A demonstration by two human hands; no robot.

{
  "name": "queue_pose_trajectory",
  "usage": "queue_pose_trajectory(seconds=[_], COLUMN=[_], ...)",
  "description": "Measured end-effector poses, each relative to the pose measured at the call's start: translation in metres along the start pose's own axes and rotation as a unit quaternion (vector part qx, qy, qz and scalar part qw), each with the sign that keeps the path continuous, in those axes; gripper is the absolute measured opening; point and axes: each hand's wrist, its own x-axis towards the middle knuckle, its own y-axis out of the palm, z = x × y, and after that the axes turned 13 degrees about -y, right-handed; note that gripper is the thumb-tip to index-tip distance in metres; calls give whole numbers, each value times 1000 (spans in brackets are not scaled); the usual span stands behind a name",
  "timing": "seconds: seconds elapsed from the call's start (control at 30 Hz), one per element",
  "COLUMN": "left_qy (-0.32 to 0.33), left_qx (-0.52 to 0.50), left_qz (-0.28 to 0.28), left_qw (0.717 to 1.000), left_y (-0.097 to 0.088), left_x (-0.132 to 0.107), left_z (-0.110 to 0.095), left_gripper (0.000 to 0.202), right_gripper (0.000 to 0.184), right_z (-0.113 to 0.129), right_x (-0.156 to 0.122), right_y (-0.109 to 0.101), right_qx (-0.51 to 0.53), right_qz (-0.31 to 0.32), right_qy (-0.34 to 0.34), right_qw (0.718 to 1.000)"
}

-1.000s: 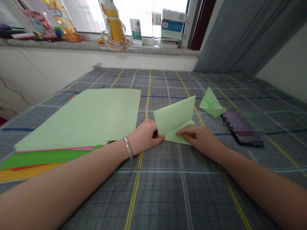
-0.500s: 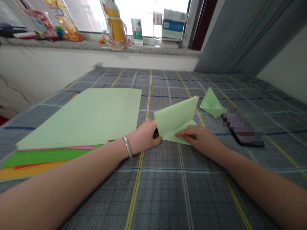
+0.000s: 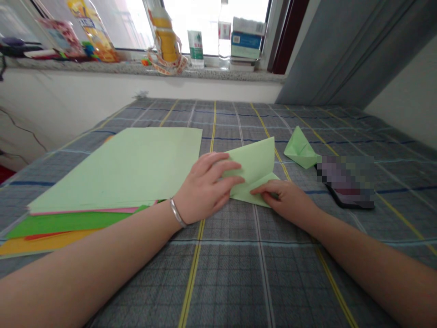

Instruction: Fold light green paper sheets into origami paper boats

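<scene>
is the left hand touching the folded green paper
Touching. The head view shows the left hand with its fingers lying over the left edge of the folded green paper.

A thin, polished silver bangle (image 3: pixel 177 212) is worn on the left wrist (image 3: pixel 187 204), behind the left hand (image 3: pixel 205 189); the left forearm (image 3: pixel 85 269) and right forearm (image 3: pixel 368 259) are left bare.

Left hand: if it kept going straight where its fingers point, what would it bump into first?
The left hand would meet the folded light green paper first. Its fingers seem to be touching that paper now, but depth is hard to judge from this view.
</scene>
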Motion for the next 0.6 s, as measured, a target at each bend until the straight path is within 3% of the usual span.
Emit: queue_pose_trajectory(seconds=[0.1,0.27,0.6], left_qy=[100,68,47], left_qx=[37,28,20], left_qz=[99,182,219], left_qw=[989,981,974], left_y=[2,7,9], left_x=[1,4,4], left_z=[-4,-6,-7], left_gripper=[19,22,24], right_gripper=[25,17,12], right_z=[3,10,8], right_x=[0,-1,1], right_y=[-1,-5,-5], right_qx=[-9,-63,-52], right_qz=[-2,-13,-21], right_qy=[17,90,133], right_qw=[1000,994,990])
